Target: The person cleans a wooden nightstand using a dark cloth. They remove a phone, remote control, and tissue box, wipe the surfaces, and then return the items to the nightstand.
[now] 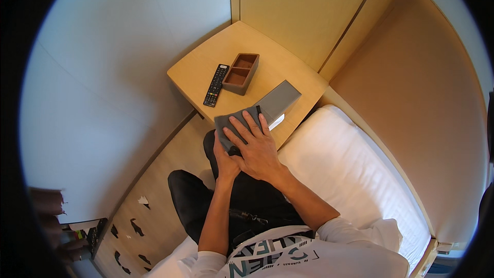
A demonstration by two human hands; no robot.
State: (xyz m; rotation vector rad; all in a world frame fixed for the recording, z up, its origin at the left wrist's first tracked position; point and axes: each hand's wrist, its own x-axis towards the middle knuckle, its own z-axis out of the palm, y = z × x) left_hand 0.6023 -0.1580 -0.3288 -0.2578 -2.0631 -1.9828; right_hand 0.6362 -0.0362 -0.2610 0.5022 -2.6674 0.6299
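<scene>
A folded dark grey cloth item (236, 128) with a black edge strip is between my two hands, above my lap and by the table's near edge. My left hand (227, 162) holds it from below and from its left side, its fingers mostly hidden. My right hand (252, 144) lies flat on top with its fingers spread. Just beyond the cloth, a grey box (279, 98) with white tissue (277, 122) at its side stands on the wooden table (193, 61). Further back are a black remote control (216, 85) and a brown two-compartment holder (251, 75), side by side.
A bed with white bedding (328, 154) runs along the right, beside a brown padded panel (417, 85). A pale wall (92, 85) stands at the left. Several dark scraps (137, 227) lie on the wooden floor (154, 185) at the lower left.
</scene>
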